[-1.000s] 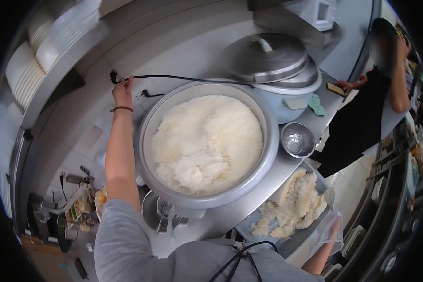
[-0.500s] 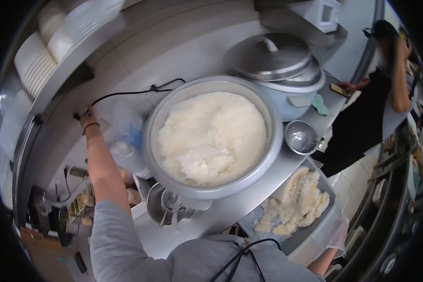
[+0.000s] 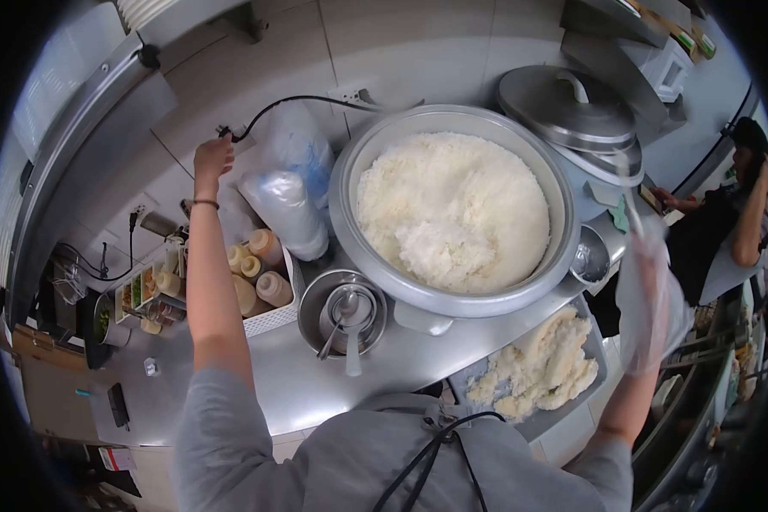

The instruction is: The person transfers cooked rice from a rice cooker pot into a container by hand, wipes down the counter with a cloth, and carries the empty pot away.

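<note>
My left hand (image 3: 214, 160), a dark band at its wrist, is closed around a black power plug (image 3: 224, 131). From there the black power cord (image 3: 269, 108) arcs past a wall socket (image 3: 350, 96) toward the large pot (image 3: 343, 247), which is full of white rice (image 3: 452, 205). On the right, my right hand (image 3: 648, 286) wears a loose clear plastic glove and is raised beside the pot. Motion smears its fingers; a pale, long shape extends upward from it, too blurred to name.
Behind stands a second pot with a metal lid (image 3: 563, 107). A metal bowl (image 3: 590, 256), a tray (image 3: 563, 414) of clumped rice, a bowl with ladles (image 3: 316, 286), squeeze bottles (image 3: 273, 288) and plastic bags (image 3: 290, 209) surround the rice pot. A person (image 3: 717, 226) stands at right.
My right hand has risen from low beside the tray to beside the pot. My left hand still grips the plug. The camera view has shifted, showing more of the counter at left.
</note>
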{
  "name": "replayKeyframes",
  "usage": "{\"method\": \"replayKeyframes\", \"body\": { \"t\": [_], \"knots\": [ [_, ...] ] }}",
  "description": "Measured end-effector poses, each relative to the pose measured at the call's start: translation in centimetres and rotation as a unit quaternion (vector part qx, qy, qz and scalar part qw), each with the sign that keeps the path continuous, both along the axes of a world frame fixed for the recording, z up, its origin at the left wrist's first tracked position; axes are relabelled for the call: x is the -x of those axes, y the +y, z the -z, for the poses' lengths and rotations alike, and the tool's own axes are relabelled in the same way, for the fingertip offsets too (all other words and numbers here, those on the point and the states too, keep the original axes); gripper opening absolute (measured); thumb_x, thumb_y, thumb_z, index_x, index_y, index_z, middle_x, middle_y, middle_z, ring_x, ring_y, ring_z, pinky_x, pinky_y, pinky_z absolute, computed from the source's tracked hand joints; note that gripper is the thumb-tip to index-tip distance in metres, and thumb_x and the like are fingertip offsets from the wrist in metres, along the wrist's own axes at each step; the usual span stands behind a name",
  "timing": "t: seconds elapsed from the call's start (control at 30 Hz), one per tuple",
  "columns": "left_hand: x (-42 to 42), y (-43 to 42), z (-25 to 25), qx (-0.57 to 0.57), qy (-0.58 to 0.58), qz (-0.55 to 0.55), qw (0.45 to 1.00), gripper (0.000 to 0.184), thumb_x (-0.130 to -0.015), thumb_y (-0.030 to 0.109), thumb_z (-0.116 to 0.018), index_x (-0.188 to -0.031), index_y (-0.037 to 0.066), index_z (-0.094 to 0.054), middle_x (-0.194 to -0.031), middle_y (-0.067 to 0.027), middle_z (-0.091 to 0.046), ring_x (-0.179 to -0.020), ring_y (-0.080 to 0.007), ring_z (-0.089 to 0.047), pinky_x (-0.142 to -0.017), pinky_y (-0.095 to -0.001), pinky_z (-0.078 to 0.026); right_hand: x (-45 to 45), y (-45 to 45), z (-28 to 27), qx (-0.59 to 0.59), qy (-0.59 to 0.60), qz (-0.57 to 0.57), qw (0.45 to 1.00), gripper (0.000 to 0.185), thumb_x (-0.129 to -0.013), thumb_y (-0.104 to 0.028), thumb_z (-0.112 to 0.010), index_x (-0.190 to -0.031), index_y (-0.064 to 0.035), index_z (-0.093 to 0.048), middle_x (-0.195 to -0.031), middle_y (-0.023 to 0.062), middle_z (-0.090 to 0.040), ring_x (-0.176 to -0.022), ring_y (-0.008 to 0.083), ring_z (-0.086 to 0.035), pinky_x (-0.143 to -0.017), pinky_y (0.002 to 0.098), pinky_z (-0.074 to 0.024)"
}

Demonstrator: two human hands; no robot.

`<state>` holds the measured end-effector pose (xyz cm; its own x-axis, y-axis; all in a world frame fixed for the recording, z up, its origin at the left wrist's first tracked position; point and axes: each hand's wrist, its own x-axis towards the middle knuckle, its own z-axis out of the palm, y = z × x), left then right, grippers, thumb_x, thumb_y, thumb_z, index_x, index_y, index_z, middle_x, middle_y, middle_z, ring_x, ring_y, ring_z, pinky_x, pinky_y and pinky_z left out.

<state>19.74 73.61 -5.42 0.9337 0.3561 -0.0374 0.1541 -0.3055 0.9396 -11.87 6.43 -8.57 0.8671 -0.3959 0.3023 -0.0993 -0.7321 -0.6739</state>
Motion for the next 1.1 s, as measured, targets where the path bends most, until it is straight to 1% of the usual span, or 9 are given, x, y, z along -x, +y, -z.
{"method": "replayKeyframes", "body": {
  "t": [0.1, 0.3, 0.4, 0.6, 0.7, 0.9, 0.97, 1.03, 1.1],
  "knots": [
    [6.1, -5.5, -0.5, -0.115, -0.281, 0.07, 0.95, 0.02, -0.082, 0.02, -0.057, -0.091, 0.003, -0.062, -0.077, -0.0037, -0.062, -0.07, -0.014, -0.058, -0.061, -0.0261, -0.046, -4.0, 8.2, -2.8, -0.209, -0.006, -0.129, 0.969, 0.029, -0.086, -0.025, -0.048, -0.104, -0.0028, -0.054, -0.09, 0.0028, -0.055, -0.078, 0.0119, -0.05, -0.069, 0.0265, -0.0411],
    [14.4, -14.7, 3.8, -0.17, -0.357, 0.22, 0.892, 0.013, -0.075, 0.012, -0.061, -0.084, 0.003, -0.063, -0.082, -0.0093, -0.062, -0.078, -0.0237, -0.056, -0.073, -0.0317, -0.043, -9.4, 13.9, -6.8, 0.213, -0.012, -0.445, 0.87, 0.031, -0.085, -0.02, -0.05, -0.11, -0.0017, -0.051, -0.103, 0.009, -0.058, -0.086, 0.0157, -0.057, -0.073, 0.0304, -0.0457],
    [14.6, -15.4, 4.1, -0.27, -0.337, 0.241, 0.869, 0.017, -0.073, 0.012, -0.063, -0.087, 0.003, -0.063, -0.088, -0.0079, -0.062, -0.088, -0.0232, -0.053, -0.079, -0.0306, -0.041, -8.2, 19.7, -10.7, 0.572, 0.258, -0.257, 0.735, 0.024, -0.08, -0.015, -0.052, -0.099, 0.0, -0.056, -0.099, 0.0109, -0.059, -0.083, 0.0203, -0.059, -0.068, 0.033, -0.047],
    [12.7, -17.3, 5.5, -0.237, -0.349, 0.252, 0.871, 0.015, -0.073, 0.012, -0.063, -0.086, 0.005, -0.064, -0.099, -0.0088, -0.06, -0.094, -0.0266, -0.05, -0.082, -0.0332, -0.04, -13.2, 13.0, -1.8, 0.427, 0.075, -0.31, 0.846, 0.015, -0.071, -0.013, -0.055, -0.079, -0.0025, -0.061, -0.083, 0.0137, -0.059, -0.075, 0.026, -0.057, -0.064, 0.0355, -0.0456],
    [11.6, -18.8, 7.3, -0.184, -0.343, 0.275, 0.879, 0.013, -0.074, 0.013, -0.062, -0.085, 0.006, -0.064, -0.099, -0.0079, -0.06, -0.095, -0.0261, -0.05, -0.084, -0.033, -0.038, -14.0, 14.5, -4.0, 0.638, 0.148, -0.149, 0.741, 0.014, -0.07, -0.013, -0.055, -0.077, -0.0039, -0.062, -0.081, 0.0147, -0.059, -0.075, 0.027, -0.057, -0.064, 0.0366, -0.0452],
    [11.8, -19.2, 8.0, -0.247, -0.337, 0.251, 0.873, 0.01, -0.074, 0.013, -0.061, -0.081, 0.007, -0.064, -0.087, -0.0064, -0.062, -0.09, -0.026, -0.05, -0.081, -0.0329, -0.039, -18.2, 14.3, 0.9, 0.513, 0.126, -0.169, 0.832, 0.018, -0.07, -0.014, -0.053, -0.083, -0.0037, -0.061, -0.085, 0.0168, -0.06, -0.08, 0.0305, -0.058, -0.067, 0.0402, -0.0464],
    [11.9, -19.1, 7.9, -0.235, -0.338, 0.247, 0.877, 0.009, -0.074, 0.013, -0.061, -0.08, 0.006, -0.064, -0.086, -0.0068, -0.061, -0.09, -0.026, -0.05, -0.081, -0.033, -0.039, -18.1, 14.7, 2.7, 0.349, -0.077, -0.247, 0.9, 0.023, -0.077, -0.017, -0.051, -0.094, -0.0033, -0.058, -0.092, 0.0149, -0.06, -0.087, 0.0276, -0.059, -0.071, 0.0417, -0.0465],
    [12.0, -19.1, 8.1, -0.225, -0.335, 0.24, 0.883, 0.009, -0.074, 0.013, -0.061, -0.079, 0.006, -0.064, -0.084, -0.0071, -0.061, -0.09, -0.0259, -0.05, -0.081, -0.0331, -0.039, -12.9, 18.5, -0.3, -0.212, 0.133, -0.336, 0.908, 0.043, -0.08, -0.018, -0.052, -0.12, -0.006, -0.046, -0.116, 0.0137, -0.05, -0.1, 0.0231, -0.054, -0.092, 0.0378, -0.0393],
    [12.0, -19.3, 8.4, -0.214, -0.336, 0.221, 0.89, 0.009, -0.074, 0.012, -0.061, -0.078, 0.005, -0.063, -0.084, -0.0081, -0.061, -0.09, -0.0263, -0.05, -0.08, -0.0334, -0.039, -13.3, 20.4, 1.4, -0.192, 0.179, -0.372, 0.89, 0.049, -0.08, -0.022, -0.053, -0.124, -0.0064, -0.039, -0.116, 0.0149, -0.049, -0.099, 0.0234, -0.054, -0.093, 0.0376, -0.039]
  ]
}}
